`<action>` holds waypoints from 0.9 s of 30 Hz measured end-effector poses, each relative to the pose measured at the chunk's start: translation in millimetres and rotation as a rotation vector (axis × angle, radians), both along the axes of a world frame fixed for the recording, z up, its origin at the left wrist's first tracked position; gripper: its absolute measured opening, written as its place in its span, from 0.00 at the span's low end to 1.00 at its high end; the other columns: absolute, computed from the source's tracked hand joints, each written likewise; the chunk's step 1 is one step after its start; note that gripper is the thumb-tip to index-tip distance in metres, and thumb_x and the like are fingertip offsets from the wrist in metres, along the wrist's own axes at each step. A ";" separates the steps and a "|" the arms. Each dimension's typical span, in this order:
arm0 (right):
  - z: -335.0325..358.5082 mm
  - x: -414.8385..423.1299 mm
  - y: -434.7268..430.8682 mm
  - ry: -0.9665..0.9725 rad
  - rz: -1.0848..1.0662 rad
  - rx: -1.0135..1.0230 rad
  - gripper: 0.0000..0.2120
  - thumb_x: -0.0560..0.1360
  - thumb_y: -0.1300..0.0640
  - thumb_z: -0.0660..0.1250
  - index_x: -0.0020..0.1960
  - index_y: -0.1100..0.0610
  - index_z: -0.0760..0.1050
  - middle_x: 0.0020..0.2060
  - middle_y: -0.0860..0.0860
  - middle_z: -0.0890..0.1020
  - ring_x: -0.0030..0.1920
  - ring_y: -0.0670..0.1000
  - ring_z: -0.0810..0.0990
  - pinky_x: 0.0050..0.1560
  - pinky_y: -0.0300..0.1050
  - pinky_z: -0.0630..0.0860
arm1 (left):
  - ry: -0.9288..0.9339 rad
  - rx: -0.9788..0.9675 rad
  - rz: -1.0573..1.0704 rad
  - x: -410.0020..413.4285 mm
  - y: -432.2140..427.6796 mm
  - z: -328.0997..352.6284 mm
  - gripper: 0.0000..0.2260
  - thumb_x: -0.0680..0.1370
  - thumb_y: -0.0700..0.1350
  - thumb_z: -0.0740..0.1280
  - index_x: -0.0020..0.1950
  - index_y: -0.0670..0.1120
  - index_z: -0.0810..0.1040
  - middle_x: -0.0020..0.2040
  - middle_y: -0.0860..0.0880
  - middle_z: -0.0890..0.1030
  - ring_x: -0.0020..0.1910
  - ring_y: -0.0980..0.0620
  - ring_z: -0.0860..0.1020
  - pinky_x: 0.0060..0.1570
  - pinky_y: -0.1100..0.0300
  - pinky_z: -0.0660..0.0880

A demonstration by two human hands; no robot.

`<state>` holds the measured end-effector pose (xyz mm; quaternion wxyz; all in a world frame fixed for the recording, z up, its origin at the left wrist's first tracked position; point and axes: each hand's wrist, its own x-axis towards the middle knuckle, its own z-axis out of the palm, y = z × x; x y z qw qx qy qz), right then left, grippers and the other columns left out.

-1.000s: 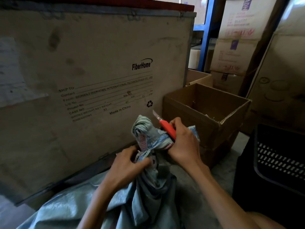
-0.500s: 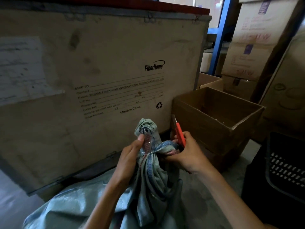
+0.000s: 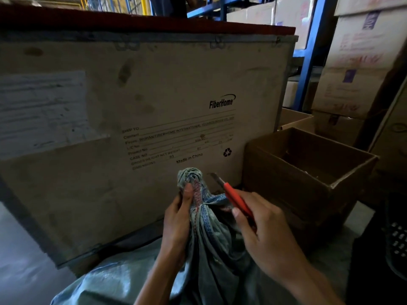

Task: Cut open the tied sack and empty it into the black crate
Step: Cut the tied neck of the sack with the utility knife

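A pale green woven sack (image 3: 211,256) stands in front of me, its neck bunched and tied with a red-and-blue patterned cord. My left hand (image 3: 178,219) grips the neck just below the twisted top, thumb pressed on the cord. My right hand (image 3: 262,234) holds a red utility knife (image 3: 235,199), blade out and pointing up-left, just right of the knot and apart from it. The black crate (image 3: 392,245) shows partly at the right edge, its slotted wall visible.
A large wooden shipping crate (image 3: 136,119) marked FiberHome fills the view behind the sack. An open cardboard box (image 3: 308,168) sits to the right of the sack. Stacked cartons (image 3: 356,62) and blue shelving posts (image 3: 308,62) stand at the back right.
My right hand has drawn the knife back from the knot, tilting the blade up-left. My left thumb stays on the cord. The camera has shifted left.
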<state>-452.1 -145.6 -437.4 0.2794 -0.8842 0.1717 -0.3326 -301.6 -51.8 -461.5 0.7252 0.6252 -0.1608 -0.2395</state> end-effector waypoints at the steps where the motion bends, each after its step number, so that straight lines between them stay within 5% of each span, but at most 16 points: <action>1: -0.4 0.6 0.9 0.000 -0.007 -0.030 0.17 0.82 0.50 0.61 0.70 0.44 0.69 0.51 0.35 0.75 0.53 0.37 0.77 0.51 0.34 0.78 | 0.000 -0.006 -0.007 -1.4 -0.5 0.6 0.27 0.73 0.68 0.65 0.59 0.49 0.84 0.50 0.48 0.89 0.52 0.49 0.87 0.63 0.43 0.79; 8: 2.4 0.2 6.8 0.051 0.012 -0.036 0.21 0.82 0.52 0.61 0.74 0.48 0.67 0.61 0.40 0.77 0.60 0.35 0.73 0.61 0.26 0.71 | -0.001 -0.018 -0.024 -6.8 -0.9 0.7 0.26 0.74 0.68 0.65 0.60 0.51 0.84 0.52 0.47 0.89 0.54 0.47 0.87 0.63 0.42 0.78; 27: -0.2 -0.9 3.1 0.119 0.013 -0.057 0.21 0.83 0.50 0.59 0.75 0.46 0.64 0.62 0.41 0.75 0.61 0.39 0.74 0.61 0.32 0.74 | -0.039 0.016 -0.031 -11.2 -1.8 2.0 0.26 0.75 0.67 0.63 0.62 0.52 0.83 0.52 0.49 0.89 0.54 0.49 0.86 0.63 0.43 0.79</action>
